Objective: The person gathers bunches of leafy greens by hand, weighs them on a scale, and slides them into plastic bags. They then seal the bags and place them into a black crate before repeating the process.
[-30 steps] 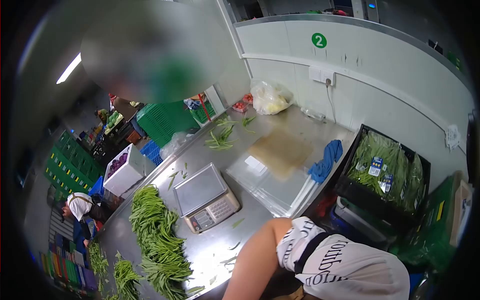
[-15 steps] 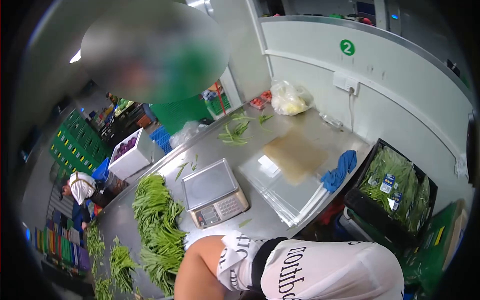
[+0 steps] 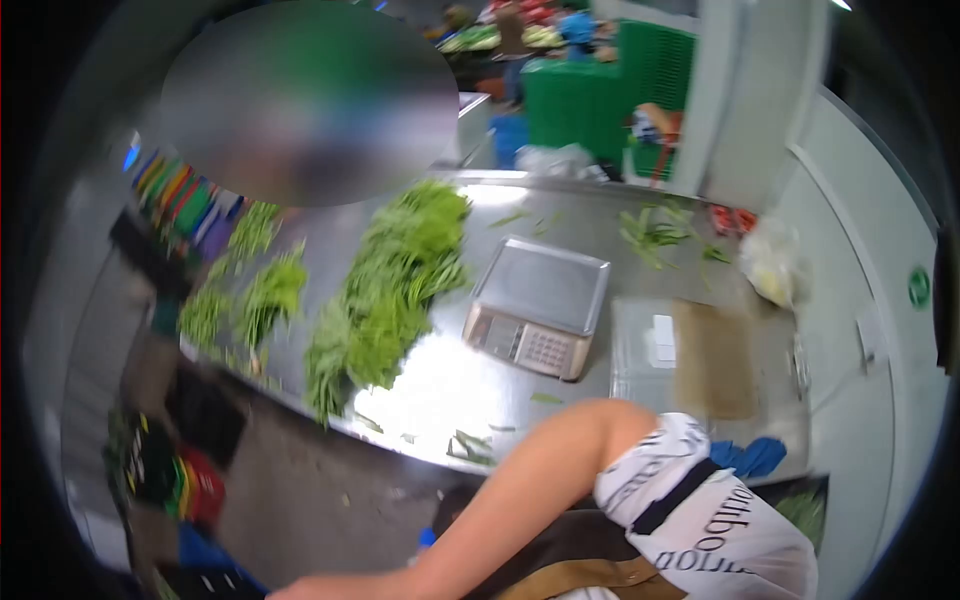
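My right arm crosses the lower edge of the view, forearm stretched down to the left. Only the back part of my right hand shows at the bottom edge; its fingers are cut off. My left hand is out of view. Beyond the arm, a long heap of leafy greens lies on the metal table. Right of it stands a digital scale with a bare pan. Smaller bunches of greens lie at the table's left end.
Flat clear plastic bags, a brown sheet and a blue cloth or glove lie at the right. Loose leaves and a knotted clear bag are farther back. A dark crate stands on the floor at left.
The view has swung left, so the table appears farther right and the floor at left shows. My right forearm now reaches toward the lower left. The crate of bagged greens is mostly hidden.
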{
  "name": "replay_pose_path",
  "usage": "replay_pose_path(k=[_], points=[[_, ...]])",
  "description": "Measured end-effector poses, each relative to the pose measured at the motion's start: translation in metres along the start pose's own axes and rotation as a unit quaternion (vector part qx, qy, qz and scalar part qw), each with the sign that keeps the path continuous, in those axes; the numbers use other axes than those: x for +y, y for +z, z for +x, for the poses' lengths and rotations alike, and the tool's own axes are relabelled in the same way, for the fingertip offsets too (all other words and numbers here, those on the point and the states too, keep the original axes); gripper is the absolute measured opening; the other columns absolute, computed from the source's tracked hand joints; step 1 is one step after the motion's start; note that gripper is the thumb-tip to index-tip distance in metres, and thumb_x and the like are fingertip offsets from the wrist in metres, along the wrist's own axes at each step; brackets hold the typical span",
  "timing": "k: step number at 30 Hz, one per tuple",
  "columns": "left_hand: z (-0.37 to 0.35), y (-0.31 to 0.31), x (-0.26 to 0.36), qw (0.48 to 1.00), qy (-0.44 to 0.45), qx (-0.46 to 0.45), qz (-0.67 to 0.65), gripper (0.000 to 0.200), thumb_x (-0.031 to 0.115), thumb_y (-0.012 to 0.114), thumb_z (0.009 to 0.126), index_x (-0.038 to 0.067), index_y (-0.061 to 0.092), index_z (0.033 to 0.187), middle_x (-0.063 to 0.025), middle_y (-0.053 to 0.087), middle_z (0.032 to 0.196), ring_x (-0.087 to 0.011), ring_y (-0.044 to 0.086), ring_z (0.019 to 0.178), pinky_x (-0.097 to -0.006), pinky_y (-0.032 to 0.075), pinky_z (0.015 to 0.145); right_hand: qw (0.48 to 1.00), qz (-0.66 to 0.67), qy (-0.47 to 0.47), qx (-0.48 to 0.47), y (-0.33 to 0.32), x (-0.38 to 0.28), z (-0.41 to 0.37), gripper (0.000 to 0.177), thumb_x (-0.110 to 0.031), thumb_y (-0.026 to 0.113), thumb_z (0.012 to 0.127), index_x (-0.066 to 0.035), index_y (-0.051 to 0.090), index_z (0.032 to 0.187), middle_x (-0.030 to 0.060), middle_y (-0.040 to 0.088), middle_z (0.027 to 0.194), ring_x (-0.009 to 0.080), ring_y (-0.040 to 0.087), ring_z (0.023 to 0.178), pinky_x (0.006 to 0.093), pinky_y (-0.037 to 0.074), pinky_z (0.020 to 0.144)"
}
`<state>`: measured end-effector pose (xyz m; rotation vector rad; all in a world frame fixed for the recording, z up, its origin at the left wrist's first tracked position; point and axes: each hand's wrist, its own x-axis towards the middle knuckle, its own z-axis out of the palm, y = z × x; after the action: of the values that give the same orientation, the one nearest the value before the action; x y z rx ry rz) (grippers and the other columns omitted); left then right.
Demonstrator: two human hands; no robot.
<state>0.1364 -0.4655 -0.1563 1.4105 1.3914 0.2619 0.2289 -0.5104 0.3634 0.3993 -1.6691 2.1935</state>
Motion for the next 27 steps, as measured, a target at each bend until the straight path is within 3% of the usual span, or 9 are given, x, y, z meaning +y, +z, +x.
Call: replay_pose_path(k=[2, 3, 4, 6, 8, 13, 16, 18, 27], points=[[-0.04, 0.002, -0.078, 0.995, -0.064, 0.082, 0.012, 0.026, 0.024, 0.055, 0.091, 0.005, 0.071, 0.102, -0.0098, 0.071, 0.099, -0.0183, 0.067, 0.084, -0.03, 0.051, 0.073, 0.996, 0.064, 0.013, -0.062, -0.039, -0.02, -0.038, 0.023, -0.013, 0.059, 0.09, 0.004, 0.062, 0.106, 0.0135, 0.066, 0.098, 0.0221, 0.062, 0.089, 0.0324, 0.049, 0.076], [-0.06, 0.002, -0.108, 0.988, -0.093, 0.125, 0.014, 0.026, 0.024, 0.055, 0.091, 0.005, 0.071, 0.102, -0.0098, 0.071, 0.099, -0.0183, 0.067, 0.084, -0.03, 0.051, 0.073, 0.993, 0.065, 0.058, -0.08, -0.057, -0.028, -0.053, 0.019, -0.018, 0.064, 0.087, -0.003, 0.061, 0.098, 0.0051, 0.063, 0.094, 0.0154, 0.062, 0.081, 0.0278, 0.048, 0.074], [-0.075, 0.002, -0.14, 0.978, -0.109, 0.177, 0.017, 0.026, 0.024, 0.055, 0.091, 0.005, 0.07, 0.102, -0.0099, 0.071, 0.099, -0.0184, 0.067, 0.084, -0.0299, 0.051, 0.073, 1.0, 0.007, -0.025, -0.015, -0.069, -0.025, -0.07, 0.019, -0.019, 0.066, 0.086, -0.003, 0.059, 0.094, 0.0047, 0.061, 0.09, 0.0131, 0.059, 0.078, 0.0263, 0.046, 0.068], [-0.094, 0.009, -0.191, 0.952, -0.088, 0.29, 0.032, 0.026, 0.023, 0.055, 0.091, 0.005, 0.07, 0.102, -0.01, 0.07, 0.1, -0.0185, 0.067, 0.085, -0.0299, 0.051, 0.073, 0.996, 0.026, -0.082, 0.028, -0.093, -0.024, -0.098, 0.012, -0.005, 0.066, 0.085, 0.002, 0.06, 0.094, 0.0151, 0.063, 0.098, 0.0264, 0.06, 0.077, 0.0344, 0.047, 0.068], [-0.123, -0.042, -0.056, 0.901, -0.132, 0.352, -0.218, 0.025, 0.021, 0.058, 0.09, 0.002, 0.07, 0.101, -0.0077, 0.07, 0.092, -0.0154, 0.063, 0.08, -0.0291, 0.049, 0.074, 0.991, 0.048, -0.1, 0.077, -0.105, -0.033, -0.116, 0.014, 0.001, 0.07, 0.078, 0.005, 0.064, 0.091, 0.0166, 0.065, 0.087, 0.028, 0.061, 0.074, 0.0367, 0.049, 0.065], [-0.067, -0.143, -0.011, 0.813, -0.049, 0.398, -0.422, 0.027, 0.022, 0.053, 0.093, 0.003, 0.068, 0.103, -0.0056, 0.069, 0.09, -0.0134, 0.063, 0.08, -0.0259, 0.048, 0.074, 0.991, -0.073, -0.051, 0.098, -0.162, -0.005, -0.124, 0.013, -0.001, 0.068, 0.08, 0.0, 0.066, 0.093, 0.0117, 0.066, 0.088, 0.0256, 0.063, 0.079, 0.0345, 0.05, 0.072], [-0.023, -0.208, 0.02, 0.824, -0.002, 0.36, -0.437, 0.026, 0.022, 0.053, 0.094, 0.003, 0.067, 0.106, -0.0061, 0.069, 0.092, -0.014, 0.063, 0.082, -0.0261, 0.048, 0.076, 0.894, -0.195, 0.205, 0.348, -0.219, 0.069, -0.115, 0.016, -0.012, 0.066, 0.085, -0.004, 0.065, 0.098, 0.007, 0.067, 0.09, 0.0163, 0.062, 0.084, 0.0301, 0.049, 0.075], [0.011, -0.241, 0.038, 0.834, 0.006, 0.339, -0.436, 0.027, 0.021, 0.052, 0.094, 0.004, 0.066, 0.109, -0.0067, 0.068, 0.093, -0.0143, 0.063, 0.082, -0.0265, 0.048, 0.077, 0.81, -0.316, 0.255, 0.423, -0.264, 0.128, -0.12, 0.024, -0.016, 0.067, 0.084, -0.004, 0.063, 0.105, 0.0062, 0.067, 0.092, 0.0131, 0.061, 0.084, 0.0283, 0.049, 0.074], [0.084, -0.309, 0.044, 0.829, -0.054, 0.319, -0.457, 0.037, 0.014, 0.051, 0.092, 0.006, 0.052, 0.128, -0.0061, 0.068, 0.087, -0.0119, 0.06, 0.071, -0.0248, 0.047, 0.069, 0.754, -0.38, 0.282, 0.456, -0.402, 0.246, -0.042, 0.048, -0.019, 0.072, 0.078, -0.003, 0.053, 0.119, 0.0135, 0.058, 0.113, 0.0249, 0.057, 0.097, 0.0341, 0.05, 0.078]])
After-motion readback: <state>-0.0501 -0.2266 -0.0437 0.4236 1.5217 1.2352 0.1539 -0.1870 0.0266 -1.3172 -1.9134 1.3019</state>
